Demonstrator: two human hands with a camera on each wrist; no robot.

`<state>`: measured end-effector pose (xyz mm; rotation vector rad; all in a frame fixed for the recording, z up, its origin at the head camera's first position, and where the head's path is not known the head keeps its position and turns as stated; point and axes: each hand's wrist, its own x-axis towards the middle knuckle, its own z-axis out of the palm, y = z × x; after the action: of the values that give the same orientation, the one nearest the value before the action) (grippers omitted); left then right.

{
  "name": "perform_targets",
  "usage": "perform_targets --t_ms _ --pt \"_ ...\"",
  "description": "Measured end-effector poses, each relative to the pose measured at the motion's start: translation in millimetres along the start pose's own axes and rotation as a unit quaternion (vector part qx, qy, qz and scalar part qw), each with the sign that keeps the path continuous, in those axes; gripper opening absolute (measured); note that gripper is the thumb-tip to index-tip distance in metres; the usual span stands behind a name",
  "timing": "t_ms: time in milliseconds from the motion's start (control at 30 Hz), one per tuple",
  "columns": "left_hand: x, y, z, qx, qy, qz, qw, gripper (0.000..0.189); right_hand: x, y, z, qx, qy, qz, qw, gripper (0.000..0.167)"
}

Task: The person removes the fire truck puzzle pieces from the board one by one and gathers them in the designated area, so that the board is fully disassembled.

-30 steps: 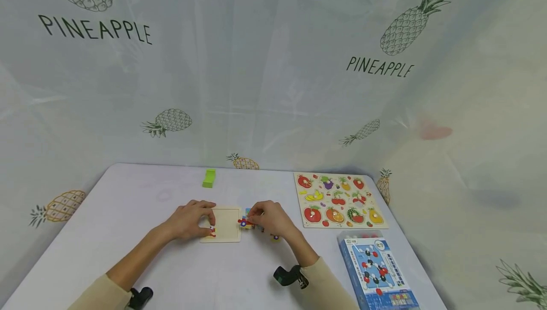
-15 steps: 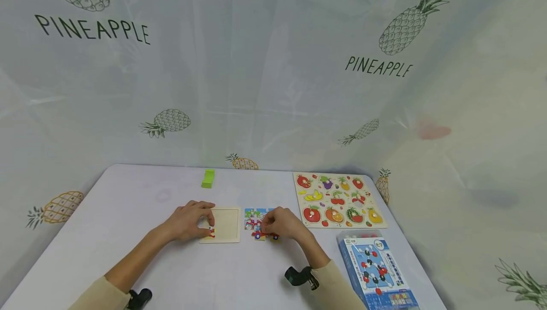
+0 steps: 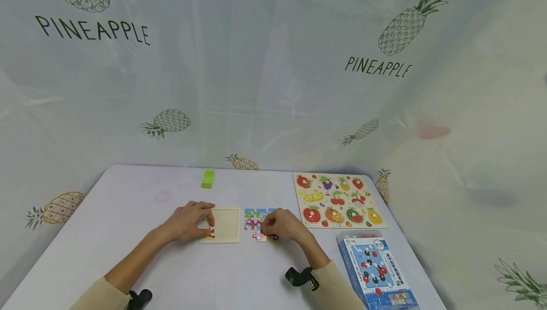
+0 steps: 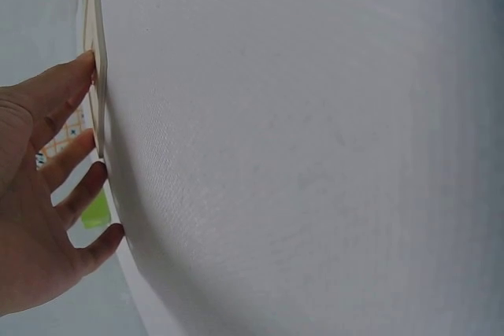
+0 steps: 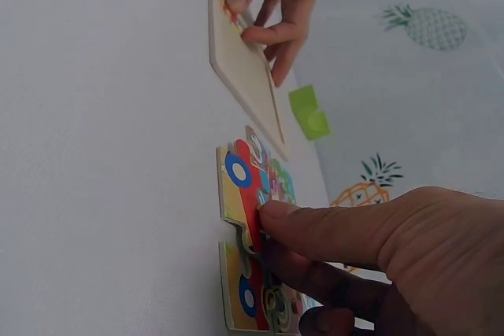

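In the head view my left hand (image 3: pixel 191 222) lies at the left side of a shallow wooden puzzle board (image 3: pixel 226 227). Its thumb and index finger pinch a small red and white puzzle piece (image 3: pixel 212 232) in the board's lower left corner; the fingers cover part of it. To the right of the board, my right hand (image 3: pixel 282 224) pinches a puzzle piece with a red car and blue wheel (image 5: pixel 240 175), thumb on its printed face. More picture pieces (image 3: pixel 255 216) lie around and partly under that hand.
A light green block (image 3: pixel 208 179) stands near the table's back edge. At the right are a fruit picture board (image 3: pixel 339 201) and, nearer the person, a blue box with molecule models (image 3: pixel 380 269). Printed fabric hangs behind the table.
My right hand has moved right, from the board's right edge to the loose pieces, and the car piece went with it. The left hand stays in place on the board.
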<state>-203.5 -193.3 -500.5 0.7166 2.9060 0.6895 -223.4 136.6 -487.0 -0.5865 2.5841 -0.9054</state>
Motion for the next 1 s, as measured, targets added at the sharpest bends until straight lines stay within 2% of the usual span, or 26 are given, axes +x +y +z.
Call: perform_targets --t_ms 567,1000 --pt "0.1 -0.8 1.1 0.003 0.001 0.0 1.0 0.02 -1.1 -0.4 6.6 -0.027 0.027 0.014 0.9992 0.011" --pt "0.2 -0.2 0.3 0.004 0.001 -0.001 1.0 0.019 -1.1 0.7 6.0 -0.039 0.032 0.016 0.9986 0.013"
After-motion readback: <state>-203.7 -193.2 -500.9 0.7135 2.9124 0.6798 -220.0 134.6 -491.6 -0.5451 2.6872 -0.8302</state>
